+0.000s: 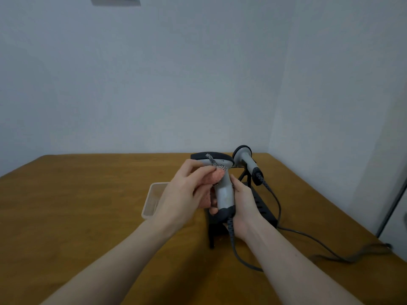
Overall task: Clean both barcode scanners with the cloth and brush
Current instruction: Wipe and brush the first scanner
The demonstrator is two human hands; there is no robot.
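Your right hand [243, 200] grips the handle of the near scanner [222, 190], raised just in front of the black stand [262, 208]. Your left hand [187, 194] pinches a checkered cloth [214, 162] against its head. Hold the handle firm, wipe along the head's seams, and mind the cord [237, 249]. The second scanner [246, 160] rests on the stand behind.

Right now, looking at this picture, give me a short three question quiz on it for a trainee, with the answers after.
1. True or false: both scanners are being held.
2. Which hand grips the handle of the held scanner?
3. What lies left of the black stand: A a clear tray, B a mug, C a keyboard?

Key
1. False: the second scanner rests on the stand.
2. The right hand; the left hand pinches a checked cloth against the head.
3. A, the clear tray.
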